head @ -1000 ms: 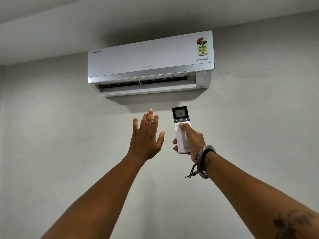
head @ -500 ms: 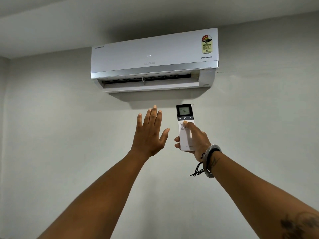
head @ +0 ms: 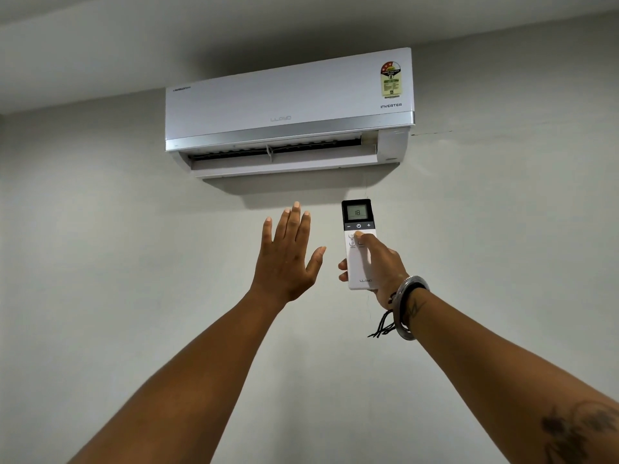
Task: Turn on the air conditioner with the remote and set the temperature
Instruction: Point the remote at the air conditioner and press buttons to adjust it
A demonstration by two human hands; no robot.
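Observation:
A white wall-mounted air conditioner hangs high on the wall, its lower flap tilted open. Below its right end my right hand grips a slim white remote, held upright and pointed at the unit. The remote's screen reads 18, and my thumb rests on the white part just under the dark button strip. My left hand is raised beside the remote, palm toward the wall, fingers spread, holding nothing, a little below the flap.
A plain pale wall fills the view and meets the ceiling above the unit. A metal bangle and dark threads circle my right wrist.
The remote's reading has gone from 16 to 18. Both hands have stayed raised in much the same pose, while the view has shifted slightly.

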